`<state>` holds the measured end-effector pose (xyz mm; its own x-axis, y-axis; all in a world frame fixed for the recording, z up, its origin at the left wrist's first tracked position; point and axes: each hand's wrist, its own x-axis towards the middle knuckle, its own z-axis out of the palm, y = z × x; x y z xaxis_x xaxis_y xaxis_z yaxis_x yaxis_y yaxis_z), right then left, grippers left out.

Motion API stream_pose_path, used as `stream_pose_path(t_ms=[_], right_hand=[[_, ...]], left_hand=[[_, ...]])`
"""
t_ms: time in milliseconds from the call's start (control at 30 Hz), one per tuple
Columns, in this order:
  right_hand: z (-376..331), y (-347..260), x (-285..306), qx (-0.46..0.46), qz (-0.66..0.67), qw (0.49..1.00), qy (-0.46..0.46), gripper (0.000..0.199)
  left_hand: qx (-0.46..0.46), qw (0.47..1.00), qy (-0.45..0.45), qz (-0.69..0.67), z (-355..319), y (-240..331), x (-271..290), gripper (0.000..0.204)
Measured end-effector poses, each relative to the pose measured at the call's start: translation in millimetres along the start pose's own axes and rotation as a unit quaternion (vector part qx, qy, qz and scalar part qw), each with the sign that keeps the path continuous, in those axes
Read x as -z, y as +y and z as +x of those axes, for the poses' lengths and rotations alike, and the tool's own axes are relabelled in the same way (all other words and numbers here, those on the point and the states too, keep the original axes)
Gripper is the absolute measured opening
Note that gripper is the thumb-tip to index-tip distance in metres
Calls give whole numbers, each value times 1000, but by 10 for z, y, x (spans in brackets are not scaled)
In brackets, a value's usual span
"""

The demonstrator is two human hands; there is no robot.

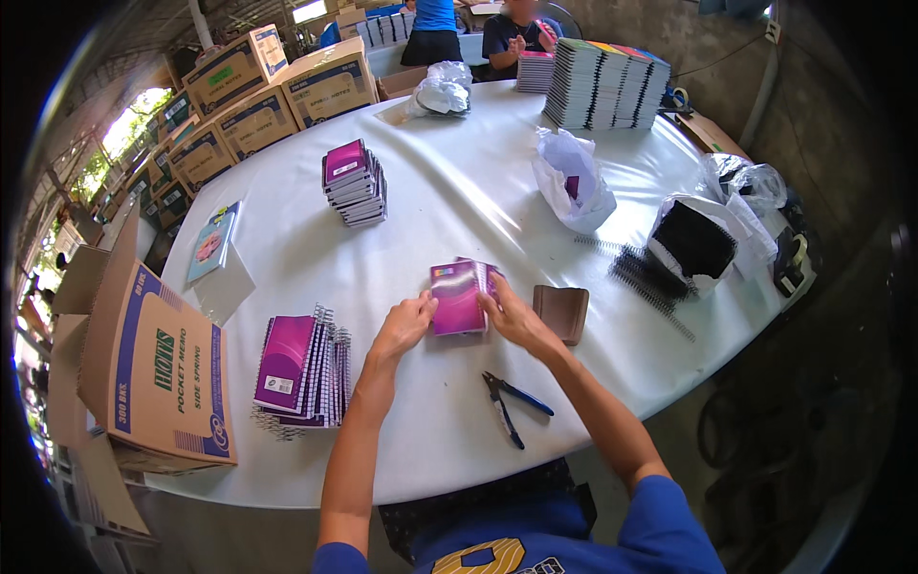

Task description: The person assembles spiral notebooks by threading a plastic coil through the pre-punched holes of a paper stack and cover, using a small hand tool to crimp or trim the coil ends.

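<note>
Between my two hands is a small purple memo notebook [455,304], with another purple cover or notebook partly showing behind its upper right. My left hand [407,323] grips its left edge, fingers closed. At the right edge, my right hand [509,308] has its thumb and fingers on the purple covers. A brown rectangular block or tray [561,314] lies just past the right hand. Nearer to me are cutting pliers [514,407] with dark blue handles, spread apart on the table. Left of my left forearm stands a pile of purple spiral notebooks [287,356].
A second purple notebook stack [355,182] stands farther back on the white table [459,191]. Black spiral coils [650,277] lie right, beside a bag of coils [693,237] and a white plastic bag [574,182]. An open carton [172,373] is left. Two people are beyond.
</note>
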<state>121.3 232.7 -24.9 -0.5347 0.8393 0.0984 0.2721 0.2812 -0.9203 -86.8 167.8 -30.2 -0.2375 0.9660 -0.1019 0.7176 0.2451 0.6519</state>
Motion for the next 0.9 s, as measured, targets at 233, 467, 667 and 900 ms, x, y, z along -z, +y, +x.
stream_pose_path(t_ms=[233,467,667,900], right_hand=[[1169,417,-188,138,-145,966,-163,43],[1430,254,-53,69,-239,960,-129,36],[1164,-61,-10,173,-290,941,18,30],[-465,-510,-212,254,-14,965,-69,20]], left_hand=[[5,911,-110,-397,-579,116,-369,78],[13,955,-46,-293,-739,192,-166,62],[-15,978,154,-140,-950,-120,-13,69],[-88,908,254,-322,-1455,-29,5,89]])
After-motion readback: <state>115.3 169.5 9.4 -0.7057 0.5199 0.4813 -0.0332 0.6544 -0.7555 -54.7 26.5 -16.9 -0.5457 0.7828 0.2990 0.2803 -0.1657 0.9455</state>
